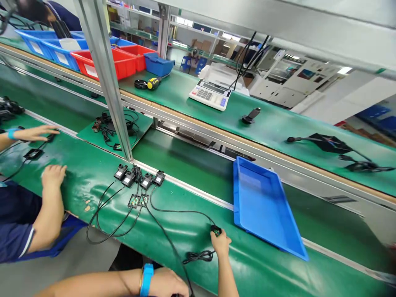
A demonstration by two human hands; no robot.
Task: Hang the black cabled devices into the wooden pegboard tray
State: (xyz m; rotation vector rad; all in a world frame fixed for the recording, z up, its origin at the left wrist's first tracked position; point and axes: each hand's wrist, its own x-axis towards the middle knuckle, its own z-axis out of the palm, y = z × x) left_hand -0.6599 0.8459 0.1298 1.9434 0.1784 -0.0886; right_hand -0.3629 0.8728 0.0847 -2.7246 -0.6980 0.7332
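My right hand [221, 243] rests on the green mat near the front edge, its fingertips pinched on a small black part [216, 229] at the end of a black cable [182, 212]. That cable runs left to a row of several small black pump-like units [139, 178] with small circuit boards [137, 201] in front of them. A bundled coil of cable [198, 257] lies just left of my right wrist. My left hand [167, 284], with a blue wristband [147, 279], sits at the bottom edge beside another cable; its fingers are cut off by the frame.
A shallow blue tray [262, 206] lies right of my right hand. A co-worker's two hands [53, 175] work at the left. A metal post [108, 78] rises behind the units. On the far bench stand a calculator [210, 94] and red and blue bins [120, 62].
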